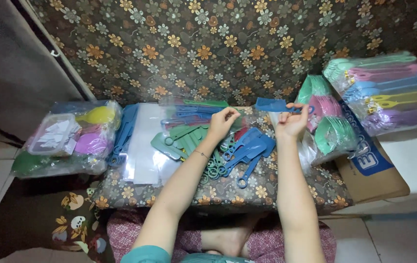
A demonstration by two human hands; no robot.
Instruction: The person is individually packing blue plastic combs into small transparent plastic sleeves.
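Just above the middle of the frame, a blue plastic comb (272, 104) hangs in the air, flat and wide-toothed with a long thin handle running off to the right, and the right hand (292, 122) has it, fingers curled shut and pinching that handle near its end. The right forearm rises straight up from the bottom edge, wrist bent slightly back. The left hand (222, 122) sits just left of centre, fingers bunched and closed on something small at its tips; what it pinches is too small to tell. Its forearm slants up from the lower left, a thin bracelet on the wrist. Between and below the hands, at centre, lies a loose heap of blue combs (247, 153) with ring ends, and beside it to the left a heap of green combs (184, 141), all on a flowered cushion (228, 192). At left of the frame sits a clear bag (67, 139) with coloured plastic pieces and a small lidded box. At upper right, a wrapped pack of pastel combs (388, 90) rests above a cardboard box (374, 173).
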